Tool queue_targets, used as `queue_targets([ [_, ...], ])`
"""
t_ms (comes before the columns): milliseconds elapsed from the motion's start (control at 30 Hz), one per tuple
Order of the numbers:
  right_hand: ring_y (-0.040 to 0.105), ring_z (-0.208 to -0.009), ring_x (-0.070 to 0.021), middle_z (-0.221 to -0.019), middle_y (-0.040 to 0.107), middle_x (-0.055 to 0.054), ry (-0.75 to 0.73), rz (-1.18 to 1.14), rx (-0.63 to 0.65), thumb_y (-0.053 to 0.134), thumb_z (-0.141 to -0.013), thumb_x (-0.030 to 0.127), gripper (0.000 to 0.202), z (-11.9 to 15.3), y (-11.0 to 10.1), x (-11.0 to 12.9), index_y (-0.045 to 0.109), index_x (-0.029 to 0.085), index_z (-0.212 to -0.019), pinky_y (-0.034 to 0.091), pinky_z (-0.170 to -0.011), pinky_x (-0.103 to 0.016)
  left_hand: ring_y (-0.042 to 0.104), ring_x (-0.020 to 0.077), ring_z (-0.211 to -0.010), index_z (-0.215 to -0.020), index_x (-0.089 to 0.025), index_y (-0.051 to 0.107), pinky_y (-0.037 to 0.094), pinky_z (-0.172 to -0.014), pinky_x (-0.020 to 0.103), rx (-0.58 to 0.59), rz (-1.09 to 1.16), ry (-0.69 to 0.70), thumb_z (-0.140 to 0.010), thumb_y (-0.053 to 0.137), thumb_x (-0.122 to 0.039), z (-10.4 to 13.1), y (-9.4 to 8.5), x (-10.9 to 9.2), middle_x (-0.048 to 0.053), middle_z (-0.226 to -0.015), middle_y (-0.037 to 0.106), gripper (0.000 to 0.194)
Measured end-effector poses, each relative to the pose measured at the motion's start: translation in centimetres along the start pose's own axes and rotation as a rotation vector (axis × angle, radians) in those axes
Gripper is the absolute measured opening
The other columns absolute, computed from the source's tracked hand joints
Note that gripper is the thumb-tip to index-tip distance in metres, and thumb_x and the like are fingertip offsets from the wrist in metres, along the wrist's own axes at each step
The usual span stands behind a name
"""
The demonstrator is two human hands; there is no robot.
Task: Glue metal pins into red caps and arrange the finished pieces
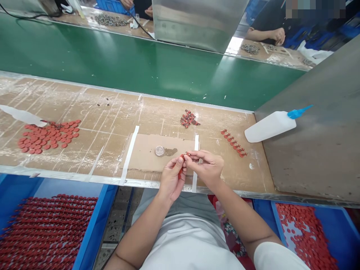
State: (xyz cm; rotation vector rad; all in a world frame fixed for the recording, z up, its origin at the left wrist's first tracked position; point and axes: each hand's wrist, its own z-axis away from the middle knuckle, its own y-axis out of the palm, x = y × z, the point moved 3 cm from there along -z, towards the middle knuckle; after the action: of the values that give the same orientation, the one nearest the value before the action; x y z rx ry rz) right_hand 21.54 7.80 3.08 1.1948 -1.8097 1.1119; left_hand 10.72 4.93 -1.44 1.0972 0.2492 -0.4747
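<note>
My left hand (173, 178) is closed on a small red piece (182, 156), held between thumb and fingers above the front edge of the bench. At the same spot, the fingertips of my right hand (206, 165) pinch a tiny part against it; the part is too small to name. Beneath lies a taped cardboard sheet (146, 161) with a small round dish (159, 151) beside a dark wet patch. Behind my hands is a heap of small red and black parts (189, 119). A slanted row of red pieces with stems (233, 143) lies to the right.
Red discs (47, 137) are spread at left by a white strip (22, 115). A white bottle with blue nozzle (271, 126) leans on the metal wall (315, 138). Blue trays (95, 228) of red parts flank me below. Beyond the green partition (118, 63), other people's hands (278, 36) show.
</note>
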Motion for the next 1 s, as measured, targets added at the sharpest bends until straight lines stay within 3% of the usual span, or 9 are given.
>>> queue_targets([
  [600,0.067,-0.06,-0.0143,-0.074,0.074,-0.001,-0.106,0.021,-0.057,0.077,-0.068,0.021,0.017,0.7,-1.3,0.3,0.074,0.025,-0.085,0.057,-0.056,-0.026,0.059,0.0044,-0.065,-0.077,-0.014,0.071,0.045,-0.062,0.016,-0.025,-0.067,0.035,-0.067,0.079,-0.024,1.0,0.8,0.4,0.002,-0.079,0.071,0.016],
  [767,0.068,-0.059,-0.0142,-0.073,0.074,0.0,-0.083,0.065,-0.057,0.077,-0.068,0.021,0.017,0.7,-2.2,0.6,0.074,0.024,-0.085,0.058,-0.057,-0.026,0.058,0.004,-0.064,-0.078,-0.015,0.071,0.045,-0.059,0.014,0.012,-0.084,-0.001,-0.069,0.077,-0.024,1.0,1.0,1.1,0.001,-0.077,0.069,0.014],
  [1000,0.069,-0.066,-0.0161,-0.082,0.075,-0.002,0.024,0.01,-0.173,0.076,-0.07,0.024,0.018,2.0,-3.3,-0.2,0.074,0.024,-0.088,0.06,-0.067,-0.03,0.057,0.0032,-0.061,-0.083,-0.013,0.072,0.046,-0.06,0.014,0.011,-0.107,-0.055,-0.068,0.078,-0.023,1.3,2.0,1.8,0.001,-0.075,0.068,0.019],
])
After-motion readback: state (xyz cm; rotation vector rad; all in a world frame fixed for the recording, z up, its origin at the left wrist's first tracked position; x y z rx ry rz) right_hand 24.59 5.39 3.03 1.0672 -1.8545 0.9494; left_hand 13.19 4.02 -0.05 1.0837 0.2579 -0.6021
